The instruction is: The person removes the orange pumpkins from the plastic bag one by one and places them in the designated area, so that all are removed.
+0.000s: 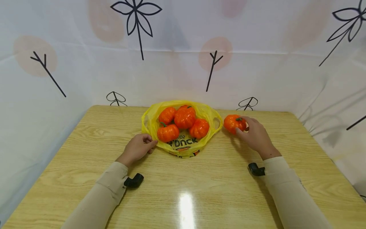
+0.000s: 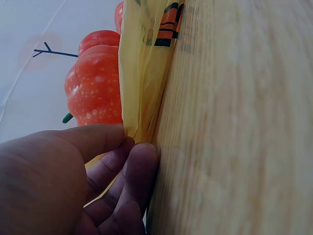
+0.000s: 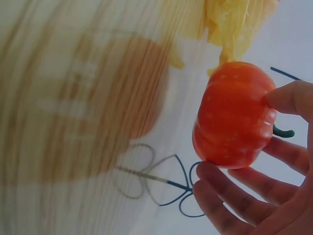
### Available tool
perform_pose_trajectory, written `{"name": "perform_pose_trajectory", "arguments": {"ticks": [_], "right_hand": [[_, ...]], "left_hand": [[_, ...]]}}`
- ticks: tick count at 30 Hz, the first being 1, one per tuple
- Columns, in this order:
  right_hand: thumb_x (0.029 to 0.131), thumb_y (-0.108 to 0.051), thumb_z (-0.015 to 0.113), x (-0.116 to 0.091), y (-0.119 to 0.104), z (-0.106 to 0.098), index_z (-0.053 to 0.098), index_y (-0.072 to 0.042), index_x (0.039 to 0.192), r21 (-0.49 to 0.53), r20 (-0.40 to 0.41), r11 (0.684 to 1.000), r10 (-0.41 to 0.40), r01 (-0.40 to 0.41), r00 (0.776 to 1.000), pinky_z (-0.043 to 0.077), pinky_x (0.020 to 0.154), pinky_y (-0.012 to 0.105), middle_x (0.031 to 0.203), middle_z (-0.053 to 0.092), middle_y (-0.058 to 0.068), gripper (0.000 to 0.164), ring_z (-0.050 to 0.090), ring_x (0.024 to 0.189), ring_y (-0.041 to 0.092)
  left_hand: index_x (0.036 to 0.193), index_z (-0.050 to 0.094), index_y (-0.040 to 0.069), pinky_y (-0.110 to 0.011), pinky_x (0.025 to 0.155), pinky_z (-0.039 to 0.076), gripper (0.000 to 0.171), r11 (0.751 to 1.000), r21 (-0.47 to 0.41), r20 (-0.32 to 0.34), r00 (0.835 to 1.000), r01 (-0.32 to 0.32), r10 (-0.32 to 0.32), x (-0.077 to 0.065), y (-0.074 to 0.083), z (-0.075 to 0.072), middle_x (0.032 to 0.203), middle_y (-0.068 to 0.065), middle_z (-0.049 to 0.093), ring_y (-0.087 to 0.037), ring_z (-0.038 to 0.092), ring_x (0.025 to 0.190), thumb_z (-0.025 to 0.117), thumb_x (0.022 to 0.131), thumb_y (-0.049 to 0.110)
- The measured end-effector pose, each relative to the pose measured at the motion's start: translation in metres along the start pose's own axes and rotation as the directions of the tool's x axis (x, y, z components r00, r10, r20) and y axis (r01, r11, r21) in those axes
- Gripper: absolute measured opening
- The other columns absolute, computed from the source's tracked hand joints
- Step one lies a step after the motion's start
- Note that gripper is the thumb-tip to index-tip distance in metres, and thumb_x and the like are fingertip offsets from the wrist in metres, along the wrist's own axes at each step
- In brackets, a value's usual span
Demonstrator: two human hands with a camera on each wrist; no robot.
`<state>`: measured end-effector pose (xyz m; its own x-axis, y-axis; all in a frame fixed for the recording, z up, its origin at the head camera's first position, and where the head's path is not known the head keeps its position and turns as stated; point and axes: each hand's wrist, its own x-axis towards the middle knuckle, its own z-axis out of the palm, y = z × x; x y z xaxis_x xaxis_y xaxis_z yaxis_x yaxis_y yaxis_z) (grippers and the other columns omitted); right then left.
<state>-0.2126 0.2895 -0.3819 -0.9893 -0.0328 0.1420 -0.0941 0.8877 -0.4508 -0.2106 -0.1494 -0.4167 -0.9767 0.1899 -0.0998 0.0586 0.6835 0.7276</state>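
Note:
A yellow plastic bag (image 1: 184, 149) lies spread on the table with several small orange pumpkins (image 1: 185, 117) inside its open mouth. My left hand (image 1: 138, 148) pinches the bag's left edge between thumb and fingers; the left wrist view shows the thin yellow film (image 2: 142, 73) at the fingertips, with an orange pumpkin (image 2: 95, 83) just behind it. To the right of the bag, my right hand (image 1: 254, 133) grips another orange pumpkin (image 1: 234, 124) with a green stem. In the right wrist view this pumpkin (image 3: 237, 115) sits between thumb and fingers, held over the table.
The light wood table (image 1: 160, 194) reaches back to a white cloth backdrop (image 1: 171, 76) printed with leaves and twigs. A loop handle (image 1: 218, 123) of the bag points toward the right hand. Black camera mounts (image 1: 133, 180) sit at both wrists.

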Motion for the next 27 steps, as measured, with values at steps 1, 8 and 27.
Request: {"name": "perform_pose_trajectory", "arguments": {"ticks": [1, 8, 27], "right_hand": [[0.098, -0.033, 0.056, 0.0003, 0.0007, 0.0002, 0.042, -0.002, 0.147, -0.001, 0.005, 1.000, 0.000, 0.000, 1.000, 0.051, 0.089, 0.057, 0.142, 0.047, 0.031, 0.060, 0.058, 0.108, 0.043], [0.098, -0.032, 0.056, 0.0015, 0.0027, 0.0008, 0.042, -0.001, 0.147, -0.007, 0.024, 1.000, -0.004, 0.004, 1.000, 0.051, 0.091, 0.058, 0.142, 0.047, 0.032, 0.060, 0.058, 0.109, 0.043], [0.098, -0.031, 0.057, 0.0005, 0.0016, -0.0007, 0.043, 0.001, 0.145, -0.006, 0.055, 1.000, -0.008, 0.009, 0.998, 0.050, 0.092, 0.057, 0.138, 0.050, 0.031, 0.059, 0.059, 0.105, 0.042]], "left_hand": [[0.090, 0.067, 0.016, -0.031, 0.070, 0.044, 0.027, 1.000, -0.002, 0.000, 1.000, 0.000, 0.000, -0.0001, 0.0002, -0.0001, 0.074, 0.001, 0.070, -0.015, 0.064, 0.068, 0.063, 0.098, 0.041], [0.091, 0.067, 0.015, -0.031, 0.070, 0.044, 0.026, 1.000, -0.003, 0.002, 1.000, -0.001, 0.001, -0.0012, 0.0018, -0.0008, 0.074, 0.001, 0.069, -0.014, 0.064, 0.069, 0.062, 0.098, 0.040], [0.090, 0.067, 0.016, -0.031, 0.071, 0.044, 0.027, 1.000, 0.001, -0.002, 1.000, 0.006, -0.006, -0.0017, 0.0029, -0.0022, 0.074, 0.001, 0.070, -0.014, 0.064, 0.068, 0.063, 0.098, 0.041]]}}
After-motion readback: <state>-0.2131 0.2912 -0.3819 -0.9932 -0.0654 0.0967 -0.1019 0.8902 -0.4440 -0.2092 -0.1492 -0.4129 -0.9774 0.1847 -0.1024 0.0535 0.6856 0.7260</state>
